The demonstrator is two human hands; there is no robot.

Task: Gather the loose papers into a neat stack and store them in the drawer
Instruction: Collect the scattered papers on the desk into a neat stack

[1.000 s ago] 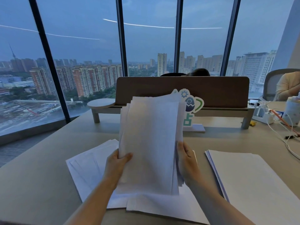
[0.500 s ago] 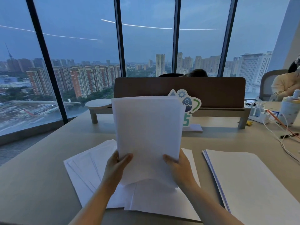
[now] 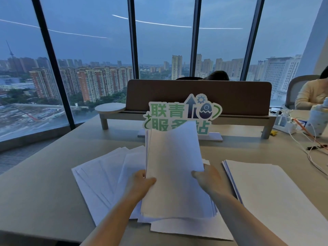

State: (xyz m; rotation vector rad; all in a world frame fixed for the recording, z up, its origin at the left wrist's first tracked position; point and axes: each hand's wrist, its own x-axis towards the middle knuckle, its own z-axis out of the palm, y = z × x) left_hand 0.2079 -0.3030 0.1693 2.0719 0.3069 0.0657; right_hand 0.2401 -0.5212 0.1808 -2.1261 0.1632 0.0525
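You held a partly squared bundle of papers point(image 3: 174, 173) tilted above the desk point(image 3: 44, 192), left hand point(image 3: 140, 183) and right hand point(image 3: 210, 180) each pinching a side edge. Loose sheets point(image 3: 104, 174) underneath remained ungathered; a second pile point(image 3: 275, 192) lay right. No drawer was visible.

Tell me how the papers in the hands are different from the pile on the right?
The held papers are lifted and tilted up off the desk; the right pile lies flat on it. The left hand and right hand clasp the held papers by their sides; nothing touches the right pile. The held papers' top edges look uneven, the right pile's look squarer. Both are plain white sheets.
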